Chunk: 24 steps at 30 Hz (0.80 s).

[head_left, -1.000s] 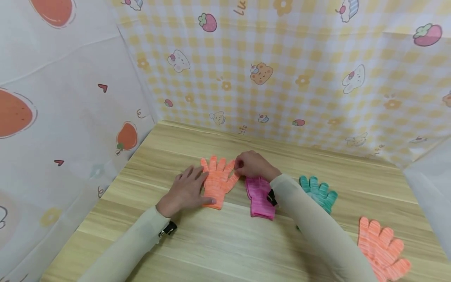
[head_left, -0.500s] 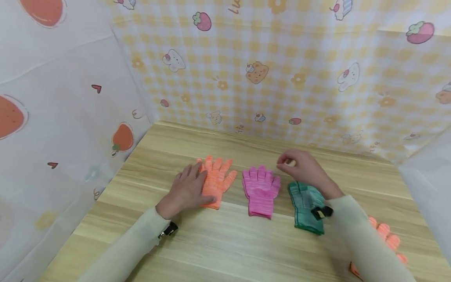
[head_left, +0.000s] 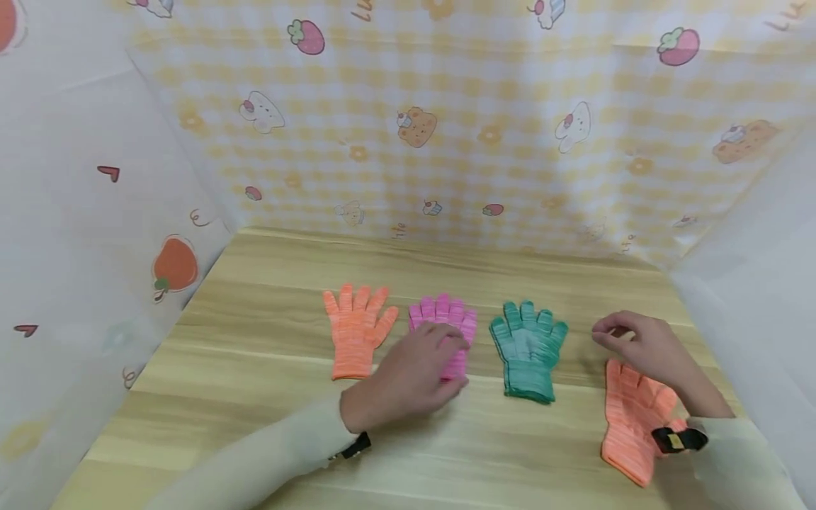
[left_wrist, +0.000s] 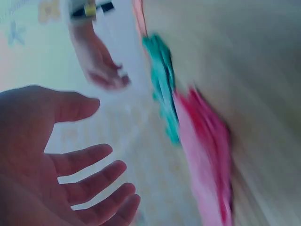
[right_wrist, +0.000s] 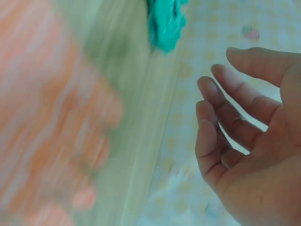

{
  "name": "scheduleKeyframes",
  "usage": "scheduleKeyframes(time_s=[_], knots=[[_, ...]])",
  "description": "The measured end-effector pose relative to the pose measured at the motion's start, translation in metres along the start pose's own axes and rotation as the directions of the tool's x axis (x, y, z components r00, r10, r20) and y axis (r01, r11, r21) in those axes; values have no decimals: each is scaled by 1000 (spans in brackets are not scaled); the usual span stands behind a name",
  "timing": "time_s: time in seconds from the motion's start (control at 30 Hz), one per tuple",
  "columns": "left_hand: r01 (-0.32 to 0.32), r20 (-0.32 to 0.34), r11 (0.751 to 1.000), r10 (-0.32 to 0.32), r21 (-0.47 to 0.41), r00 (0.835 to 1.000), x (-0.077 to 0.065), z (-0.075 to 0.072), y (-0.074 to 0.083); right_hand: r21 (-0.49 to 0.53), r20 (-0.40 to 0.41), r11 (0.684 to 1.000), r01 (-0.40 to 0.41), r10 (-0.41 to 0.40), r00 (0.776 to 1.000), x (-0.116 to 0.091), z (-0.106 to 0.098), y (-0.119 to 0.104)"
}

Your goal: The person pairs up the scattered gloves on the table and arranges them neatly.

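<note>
Over a pink knit glove point(head_left: 455, 365) in the head view, my left hand point(head_left: 414, 372) hovers with relaxed fingers; the left wrist view shows a gap between that hand point(left_wrist: 80, 160) and the pink glove point(left_wrist: 204, 155). My right hand point(head_left: 644, 343) is above the fingers of the right orange glove point(head_left: 627, 432), hiding part of it. In the right wrist view the right hand point(right_wrist: 254, 127) has loosely bent fingers and holds nothing. A green glove point(head_left: 529, 354) lies flat between the hands. At the left lies another orange glove point(head_left: 353, 336), fingers spread.
The gloves lie in a row on a wood-grain table point(head_left: 268, 297). A yellow checked cloth point(head_left: 382, 92) with cartoon prints hangs behind it. White cloth point(head_left: 70, 234) closes the left side, and more white cloth point(head_left: 752, 262) stands at the right.
My left hand has left the left orange glove and moved right over the pink one. My right hand has travelled right, past the pink and green gloves, to the right orange glove. The view has shifted right.
</note>
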<state>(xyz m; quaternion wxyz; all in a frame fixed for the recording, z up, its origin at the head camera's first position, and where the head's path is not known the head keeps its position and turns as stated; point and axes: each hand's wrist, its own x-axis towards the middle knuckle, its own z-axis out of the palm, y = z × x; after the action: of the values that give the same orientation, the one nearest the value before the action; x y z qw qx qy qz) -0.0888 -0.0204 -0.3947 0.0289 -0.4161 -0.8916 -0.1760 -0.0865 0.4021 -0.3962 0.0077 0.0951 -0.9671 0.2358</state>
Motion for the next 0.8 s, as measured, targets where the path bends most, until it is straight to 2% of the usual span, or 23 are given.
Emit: scheduleKeyframes(time_s=[0.17, 0.3, 0.5, 0.6, 0.73, 0.8], knots=[[-89, 120, 996, 87, 9, 989, 17, 17, 39, -27, 26, 994, -108, 109, 994, -27, -13, 33], [-184, 196, 983, 178, 11, 964, 32, 33, 65, -28, 83, 978, -206, 207, 975, -46, -23, 59], [-300, 257, 954, 284, 25, 924, 53, 57, 94, -1, 174, 943, -332, 327, 929, -55, -28, 84], [-319, 297, 948, 301, 15, 906, 66, 71, 106, 7, 208, 931, -364, 355, 911, -56, -28, 91], [-335, 335, 942, 321, -17, 886, 81, 87, 121, 33, 223, 926, -377, 360, 906, -58, -25, 94], [-353, 346, 936, 331, -1, 878, 88, 94, 129, 61, 228, 923, -380, 358, 906, -58, -22, 94]])
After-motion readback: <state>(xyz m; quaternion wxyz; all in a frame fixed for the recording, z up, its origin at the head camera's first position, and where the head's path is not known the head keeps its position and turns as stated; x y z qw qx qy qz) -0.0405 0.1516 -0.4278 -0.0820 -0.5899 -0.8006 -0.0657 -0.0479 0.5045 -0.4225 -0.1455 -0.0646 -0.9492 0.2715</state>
